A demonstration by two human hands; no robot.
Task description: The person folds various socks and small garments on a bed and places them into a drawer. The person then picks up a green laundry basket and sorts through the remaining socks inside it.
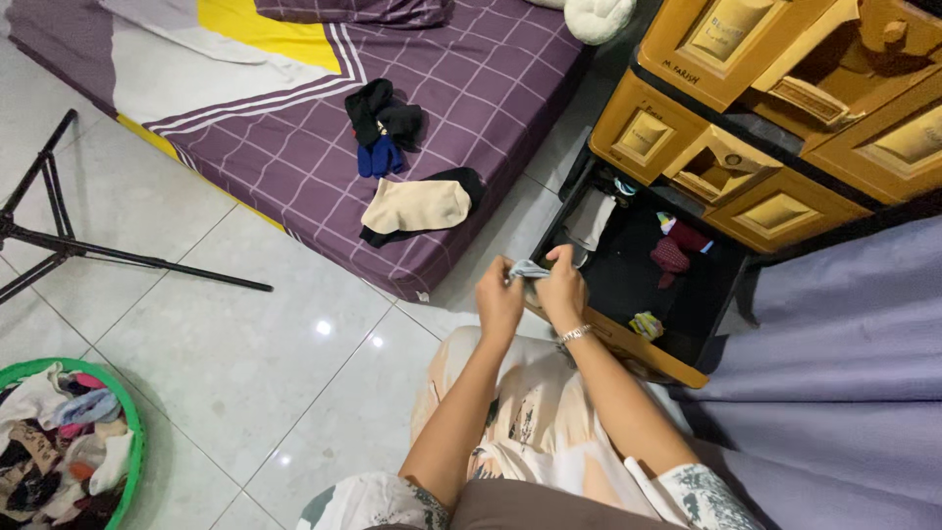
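A seated person holds a small pale grey sock [528, 269] between both hands, the left hand [497, 299] and the right hand [561, 287] pinching it closed-fingered from either side, just above the front edge of an open bottom drawer [628, 280] of a yellow plastic drawer unit [746, 118]. The right wrist carries a silver bracelet [572, 336]. Inside the dark drawer lie a few items already put away: a dark red pair [677, 253], a small yellow-green bundle [646, 325] and a pale folded piece [591, 218]. On the purple checked mattress [491, 88] nearby, a beige sock over a black one [417, 208] and a heap of black and blue socks [383, 128] wait well apart from the hands, while a green basket [135, 432] at the lower left is full of mixed socks. Judging by this, the sorting looks barely begun: a handful stored, far more left. A black tripod [59, 240] stands on the white tiled floor [245, 334].
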